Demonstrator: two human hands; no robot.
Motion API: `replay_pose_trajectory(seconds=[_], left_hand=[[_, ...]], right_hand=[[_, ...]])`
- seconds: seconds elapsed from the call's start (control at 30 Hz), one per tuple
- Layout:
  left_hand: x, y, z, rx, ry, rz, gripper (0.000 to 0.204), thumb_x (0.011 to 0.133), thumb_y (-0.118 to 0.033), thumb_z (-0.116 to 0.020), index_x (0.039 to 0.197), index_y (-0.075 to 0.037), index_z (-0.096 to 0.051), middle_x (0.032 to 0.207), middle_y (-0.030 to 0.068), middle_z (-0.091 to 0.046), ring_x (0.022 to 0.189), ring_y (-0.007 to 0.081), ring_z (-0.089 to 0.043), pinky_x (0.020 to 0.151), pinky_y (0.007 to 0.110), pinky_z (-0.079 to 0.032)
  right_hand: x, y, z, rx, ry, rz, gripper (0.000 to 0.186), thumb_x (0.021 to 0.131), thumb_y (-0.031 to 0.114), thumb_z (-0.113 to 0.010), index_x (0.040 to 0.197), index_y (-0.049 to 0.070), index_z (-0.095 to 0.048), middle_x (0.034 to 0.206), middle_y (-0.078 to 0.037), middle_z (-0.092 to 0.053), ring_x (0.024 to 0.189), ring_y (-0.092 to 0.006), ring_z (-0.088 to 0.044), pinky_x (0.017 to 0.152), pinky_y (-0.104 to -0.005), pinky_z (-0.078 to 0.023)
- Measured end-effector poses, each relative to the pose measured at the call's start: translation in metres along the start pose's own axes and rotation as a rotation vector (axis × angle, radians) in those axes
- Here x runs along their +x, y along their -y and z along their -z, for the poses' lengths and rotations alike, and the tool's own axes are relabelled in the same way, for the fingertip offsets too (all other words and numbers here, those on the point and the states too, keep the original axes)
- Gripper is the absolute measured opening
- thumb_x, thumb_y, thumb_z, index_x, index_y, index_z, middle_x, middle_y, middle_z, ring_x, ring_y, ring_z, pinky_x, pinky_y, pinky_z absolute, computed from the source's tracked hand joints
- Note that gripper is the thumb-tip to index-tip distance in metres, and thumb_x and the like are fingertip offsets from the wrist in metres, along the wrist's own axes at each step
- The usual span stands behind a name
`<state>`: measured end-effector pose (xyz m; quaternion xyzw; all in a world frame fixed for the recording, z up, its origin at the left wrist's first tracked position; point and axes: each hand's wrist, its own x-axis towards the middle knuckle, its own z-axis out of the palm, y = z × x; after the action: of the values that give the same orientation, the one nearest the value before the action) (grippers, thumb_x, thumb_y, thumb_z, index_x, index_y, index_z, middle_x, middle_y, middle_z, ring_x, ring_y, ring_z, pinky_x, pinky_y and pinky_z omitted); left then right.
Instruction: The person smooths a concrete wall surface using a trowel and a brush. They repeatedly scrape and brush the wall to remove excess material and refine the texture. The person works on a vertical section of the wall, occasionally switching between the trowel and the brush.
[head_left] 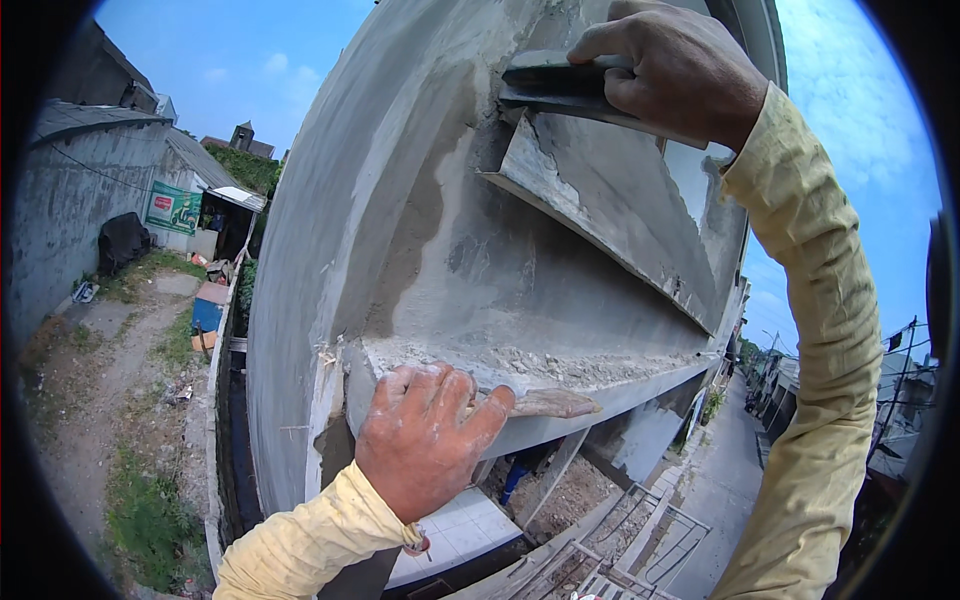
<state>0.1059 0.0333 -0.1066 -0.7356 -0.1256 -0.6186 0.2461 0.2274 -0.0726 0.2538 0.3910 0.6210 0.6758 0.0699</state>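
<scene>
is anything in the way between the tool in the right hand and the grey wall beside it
Nothing visible stands between the flat dark tool in the right hand and the grey wall at its left end; the slanted ledge shows below it.

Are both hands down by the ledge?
No, the left hand is by the ledge, but the right hand is up high, holding a flat tool.
</scene>
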Motion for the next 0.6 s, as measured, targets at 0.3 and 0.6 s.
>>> replay_pose_trajectory(seconds=[0.3, 0.6], left_hand=[[-0.002, 0.002, -0.001, -0.032, -0.03, -0.02, 0.027, 0.083, -0.019, -0.075, 0.109, -0.022, -0.074, 0.085, 0.0008, -0.058, 0.087, 0.0217, -0.064, 0.082, 0.043, -0.048], [0.0, 0.0, 0.0, 0.023, -0.001, -0.004, 0.026, 0.084, -0.021, -0.075, 0.11, -0.022, -0.074, 0.086, 0.0002, -0.059, 0.091, 0.0212, -0.064, 0.088, 0.043, -0.047]], right_hand=[[0.057, -0.033, 0.009, -0.12, -0.182, -0.319, 0.058, 0.092, 0.019, -0.064, 0.148, 0.009, -0.056, 0.103, -0.009, -0.061, 0.089, -0.0155, -0.06, 0.086, -0.0335, -0.054], [-0.019, 0.021, -0.068, 0.433, -0.585, -0.736, 0.064, 0.088, 0.026, -0.062, 0.15, 0.013, -0.053, 0.113, -0.021, -0.064, 0.104, -0.0349, -0.066, 0.097, -0.0466, -0.052]])
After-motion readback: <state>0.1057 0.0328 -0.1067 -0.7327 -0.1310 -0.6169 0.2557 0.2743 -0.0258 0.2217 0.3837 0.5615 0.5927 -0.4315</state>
